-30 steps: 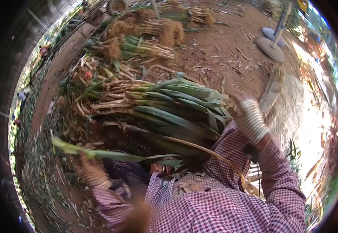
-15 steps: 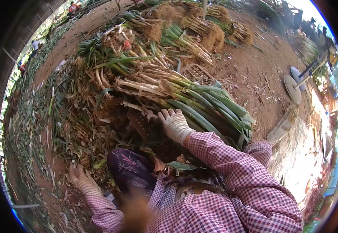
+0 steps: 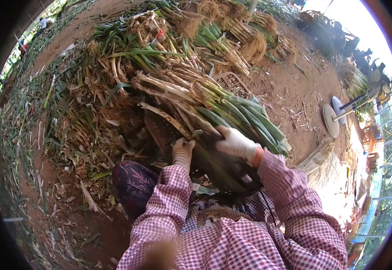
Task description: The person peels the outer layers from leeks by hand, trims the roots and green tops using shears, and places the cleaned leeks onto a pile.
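A long pile of leeks [image 3: 245, 112] lies in front of me, pale root ends to the left and green leaves to the right. My left hand [image 3: 182, 152], in a pale glove, is closed around a single leek [image 3: 164, 118] at the near side of the pile, its white end pointing up and left. Just to the right, my gloved right hand [image 3: 239, 143] is over the near leaves, its fingers curled and slightly blurred. What lies between those fingers is hidden. Below both hands, dark shadow covers the leaves.
Behind the pile lie more leek bundles [image 3: 223, 49] with brown roots. A plastic crate [image 3: 233, 83] shows beyond the leeks. Leaf scraps [image 3: 76, 157] litter the ground at left. Round-based stands [image 3: 331, 120] are at right, near a pale sheet [image 3: 319, 155]. My knee [image 3: 133, 186] is close by.
My left hand has come up from the littered ground at left to the leek. My right hand has shifted right, and its fingers have curled. The single leek now shows more of its length.
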Available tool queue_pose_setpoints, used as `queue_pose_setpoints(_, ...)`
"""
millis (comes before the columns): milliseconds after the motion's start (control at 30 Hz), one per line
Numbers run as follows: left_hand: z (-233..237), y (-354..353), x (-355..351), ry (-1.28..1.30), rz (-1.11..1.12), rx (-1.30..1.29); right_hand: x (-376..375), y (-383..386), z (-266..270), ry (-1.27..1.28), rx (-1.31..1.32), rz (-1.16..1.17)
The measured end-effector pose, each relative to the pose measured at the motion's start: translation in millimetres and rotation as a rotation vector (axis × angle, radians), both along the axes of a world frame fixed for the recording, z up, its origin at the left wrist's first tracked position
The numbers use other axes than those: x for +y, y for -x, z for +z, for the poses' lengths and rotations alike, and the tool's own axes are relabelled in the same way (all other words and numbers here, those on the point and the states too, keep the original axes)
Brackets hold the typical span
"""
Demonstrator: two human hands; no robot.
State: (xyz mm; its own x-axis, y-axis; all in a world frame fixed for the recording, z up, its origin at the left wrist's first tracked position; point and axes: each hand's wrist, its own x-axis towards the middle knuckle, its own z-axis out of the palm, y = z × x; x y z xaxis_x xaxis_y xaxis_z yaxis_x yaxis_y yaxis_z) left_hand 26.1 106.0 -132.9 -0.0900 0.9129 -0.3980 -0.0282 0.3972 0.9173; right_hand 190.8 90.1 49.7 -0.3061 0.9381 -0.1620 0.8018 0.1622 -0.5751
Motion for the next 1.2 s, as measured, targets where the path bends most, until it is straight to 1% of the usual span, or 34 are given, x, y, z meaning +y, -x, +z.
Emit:
queue_pose_setpoints(67, 22, -12, 4, 0.120, -0.049, 0.260, -25, -6, 18, 0.151, -0.110, -0.062)
queue_pose_setpoints(100, 2, -14, 7, 0.175, 0.024, 0.174, -39, -44, -57, 0.145, -0.173, -0.114)
queue_pose_setpoints(133, 6, -19, 2, 0.176, 0.019, 0.168, -53, -80, -130, 0.142, -0.236, -0.165)
queue_pose_setpoints(200, 22, -26, -12, 0.244, -0.051, 0.215, -79, -50, -19, 0.113, -0.235, 0.076)
queue_pose_setpoints(233, -13, -26, -20, 0.166, -0.128, 0.261, -88, -50, -13, 0.124, -0.293, 0.110)
queue_pose_setpoints(267, -31, -27, -22, 0.168, -0.132, 0.262, -95, -50, -7, 0.162, -0.315, 0.108)
queue_pose_setpoints(333, -49, -32, -31, 0.300, -0.108, 0.198, -109, -56, 2, 0.251, -0.328, 0.125)
queue_pose_setpoints(367, -53, -35, -32, 0.300, -0.010, -0.065, -113, -57, 1, 0.254, -0.331, 0.121)
queue_pose_setpoints(400, -58, -37, -33, 0.299, -0.012, -0.069, -114, -58, -3, 0.242, -0.371, 0.130)
queue_pose_setpoints(467, -58, -37, -34, 0.225, -0.040, 0.060, -116, -59, -6, 0.228, -0.411, 0.142)
queue_pose_setpoints(500, -58, -37, -38, 0.225, -0.039, 0.058, -115, -57, -6, 0.212, -0.417, 0.147)
queue_pose_setpoints(567, -17, -40, -46, 0.274, 0.072, 0.188, -114, -56, -6, 0.173, -0.434, 0.170)
queue_pose_setpoints(600, -1, -42, -49, 0.269, 0.074, 0.185, -111, -52, -7, 0.168, -0.437, 0.171)
queue_pose_setpoints(667, 19, -47, -55, 0.133, 0.060, 0.508, -102, -43, -13, 0.103, -0.395, 0.124)
queue_pose_setpoints(700, 14, -51, -58, -0.013, 0.114, 0.710, -96, -41, -22, 0.131, -0.367, 0.065)
queue_pose_setpoints(733, 16, -49, -56, -0.016, 0.118, 0.710, -88, -30, -15, 0.127, -0.368, 0.066)
queue_pose_setpoints(800, 22, -44, -53, 0.018, -0.049, 0.756, -70, -6, 11, 0.185, -0.422, 0.061)
queue_pose_setpoints(833, -95, -53, -36, -0.022, 0.160, -0.031, -62, -1, 15, 0.223, -0.423, 0.101)
queue_pose_setpoints(867, -141, -52, -29, -0.026, 0.167, -0.030, -59, 2, 13, 0.218, -0.424, 0.107)
queue_pose_setpoints(900, -169, -50, -23, 0.017, 0.193, -0.375, -56, 4, 8, 0.175, -0.454, 0.145)
queue_pose_setpoints(933, -180, -48, -18, 0.057, 0.215, -0.720, -51, 6, 3, 0.130, -0.485, 0.183)
queue_pose_setpoints(967, -117, -51, -23, 0.086, 0.223, -0.657, -46, 9, 1, 0.121, -0.476, 0.192)
queue_pose_setpoints(1000, -109, -55, -21, 0.082, 0.232, -0.661, -42, 12, -3, 0.118, -0.480, 0.201)
queue_pose_setpoints(1067, -93, -57, -16, 0.023, 0.013, -0.012, -29, 19, -14, 0.103, -0.519, 0.182)
queue_pose_setpoints(1100, -81, -56, -15, 0.019, 0.022, -0.012, -22, 21, -22, 0.096, -0.519, 0.190)
queue_pose_setpoints(1167, 8, -45, -29, 0.161, -0.088, 0.315, -9, 25, -36, -0.003, -0.486, 0.213)
queue_pose_setpoints(1200, 43, -41, -35, 0.233, -0.141, 0.477, -3, 29, -35, -0.009, -0.486, 0.219)
